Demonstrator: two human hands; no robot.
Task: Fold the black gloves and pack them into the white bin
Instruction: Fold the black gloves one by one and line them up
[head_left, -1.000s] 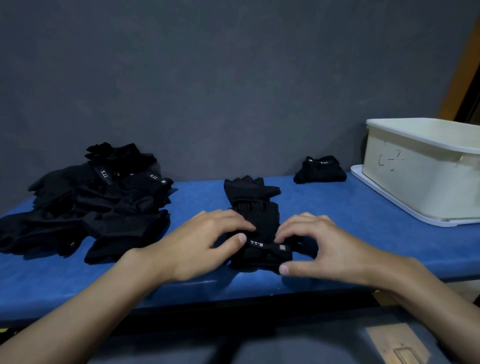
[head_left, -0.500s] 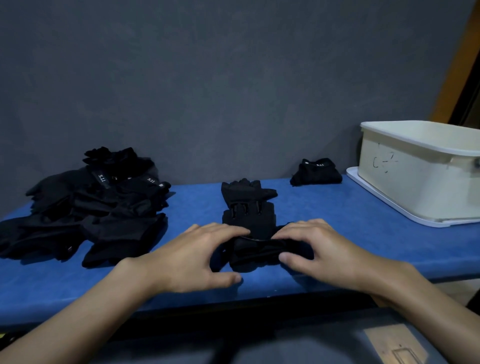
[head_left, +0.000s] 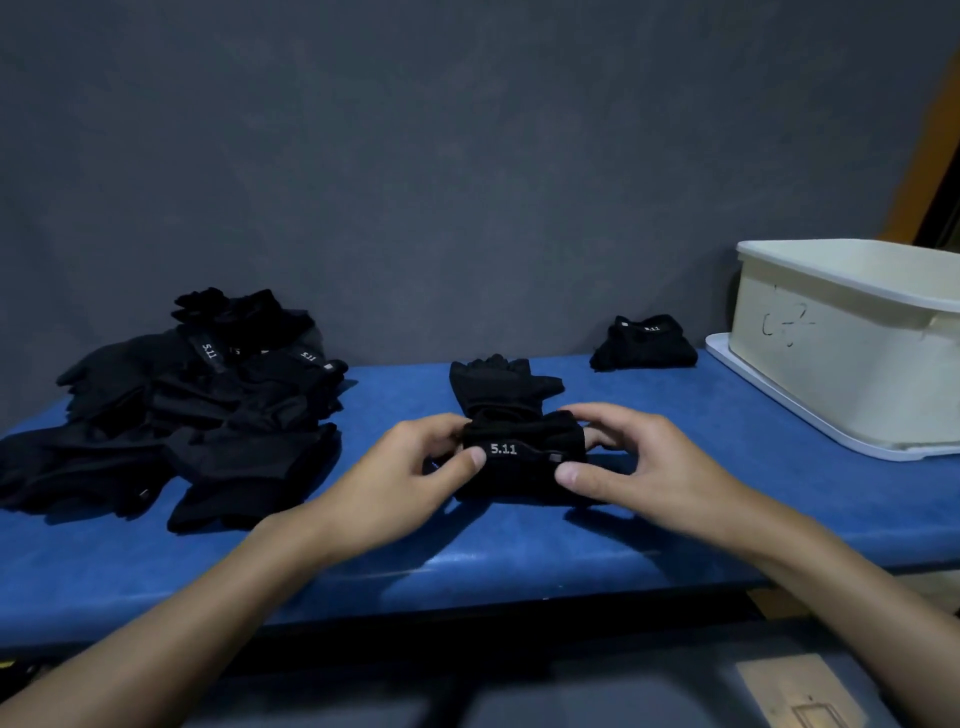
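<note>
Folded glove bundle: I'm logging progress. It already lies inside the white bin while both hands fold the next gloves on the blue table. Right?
Not quite. The head view shows the folded glove bundle lying on the blue table, beside the white bin on its left, not inside it. The rest holds: the left hand and right hand grip the next gloves on the table.

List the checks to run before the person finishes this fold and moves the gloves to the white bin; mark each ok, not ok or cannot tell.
1. Left hand and right hand both pinch the rolled cuff of the gloves in hand: ok.
2. Fold complete: not ok, the finger ends lie flat beyond the roll.
3. White bin open on top: ok.
4. Room inside the bin: cannot tell, interior hidden.
5. Folded bundle packed: not ok, it lies on the blue table.
</note>
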